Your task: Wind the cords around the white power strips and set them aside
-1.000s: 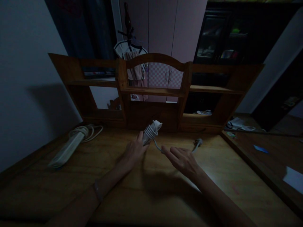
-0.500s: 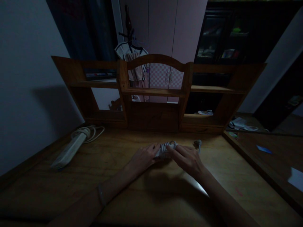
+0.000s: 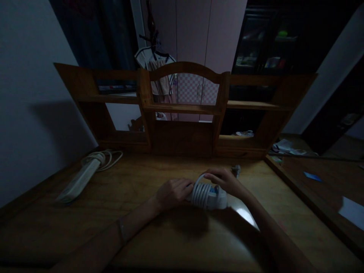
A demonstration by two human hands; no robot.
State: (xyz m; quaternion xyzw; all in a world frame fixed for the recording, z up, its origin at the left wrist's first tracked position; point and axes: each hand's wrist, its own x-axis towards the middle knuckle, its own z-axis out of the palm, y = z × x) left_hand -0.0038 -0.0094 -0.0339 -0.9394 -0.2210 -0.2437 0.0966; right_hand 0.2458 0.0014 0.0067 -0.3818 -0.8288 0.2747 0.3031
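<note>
A white power strip point(image 3: 209, 196) with its cord wound round it lies across the middle of the wooden desk point(image 3: 136, 227). My left hand point(image 3: 172, 192) grips its left end with curled fingers. My right hand point(image 3: 224, 180) curls over the far side and pinches a loop of the white cord. The cord's plug point(image 3: 236, 170) lies on the desk just behind my right hand.
A second white power strip point(image 3: 82, 176) with a coiled cord lies at the desk's left edge by the wall. A wooden shelf unit point(image 3: 182, 110) stands along the back. A side table on the right carries papers point(image 3: 352, 207) and a blue card point(image 3: 312, 176).
The wound power strip came down from upright in my left hand to lie flat on the desk. My right hand moved onto it and took hold of the cord.
</note>
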